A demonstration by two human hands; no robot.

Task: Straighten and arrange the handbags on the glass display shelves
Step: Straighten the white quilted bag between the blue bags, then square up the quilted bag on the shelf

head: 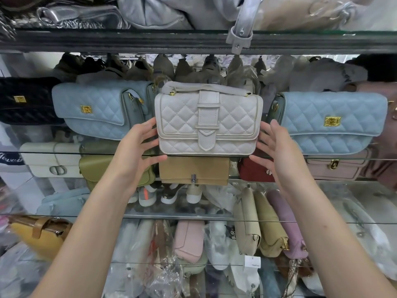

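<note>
A retail shop selling bags and shoes is shown. Tiered glass shelves [171, 216] are packed with handbags set face-forward for display: a white quilted bag [208, 123] at the centre, a pale blue quilted bag [96, 110] at 9 o'clock, a second pale blue bag [330, 123] at 3 o'clock, and a black quilted bag [28, 100] at the far 9 o'clock edge. A paper hang tag [252, 264] is seen at 5 o'clock beneath a beige bag [247, 222]. Sneakers [148, 195] and plastic-wrapped stock [165, 276] are piled behind the shelves toward 6 o'clock.
</note>
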